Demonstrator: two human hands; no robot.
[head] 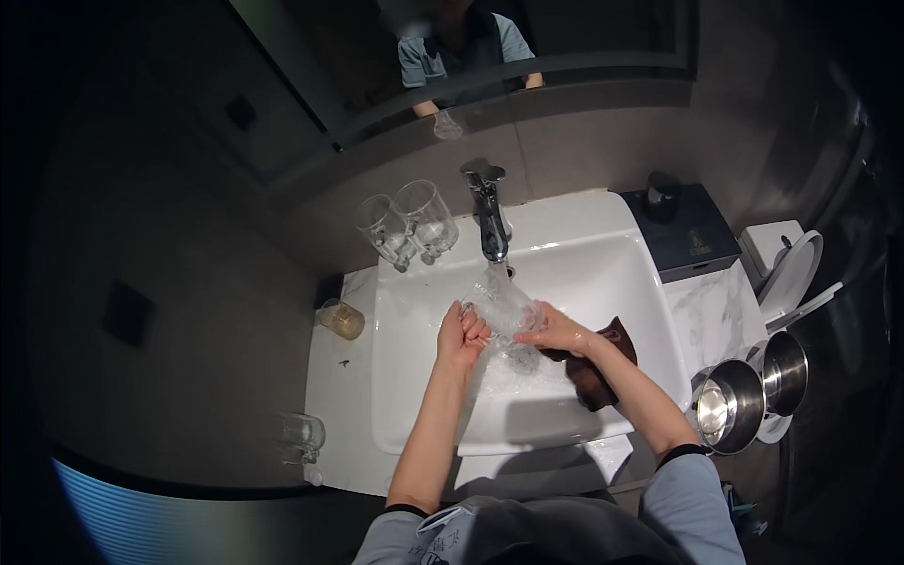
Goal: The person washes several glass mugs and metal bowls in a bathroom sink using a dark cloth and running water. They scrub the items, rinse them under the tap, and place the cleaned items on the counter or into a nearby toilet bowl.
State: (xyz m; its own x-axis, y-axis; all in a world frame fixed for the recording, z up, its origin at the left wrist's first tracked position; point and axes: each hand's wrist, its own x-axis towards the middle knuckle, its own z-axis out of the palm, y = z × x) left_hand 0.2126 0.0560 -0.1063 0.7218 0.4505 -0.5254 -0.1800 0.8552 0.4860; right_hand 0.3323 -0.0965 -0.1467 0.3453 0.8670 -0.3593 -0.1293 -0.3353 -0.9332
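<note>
A chrome faucet (489,219) runs water onto a clear glass vessel (505,311), held tilted over the white sink (417,395). Splashing water blurs the vessel's outline. My left hand (460,335) grips its left side with curled fingers. At the vessel's right end is my right hand (558,330), thumb and fingers around it. A dark brown cloth (597,381) lies in the basin beneath my right forearm. Water spreads over the basin floor below both hands.
Two glass mugs (426,219) stand at the sink's back left corner. On the left counter are an amber-tinted glass (342,320) and another clear glass (302,438). A dark box (688,236) sits at right, near a toilet (791,268) and metal bins (731,409).
</note>
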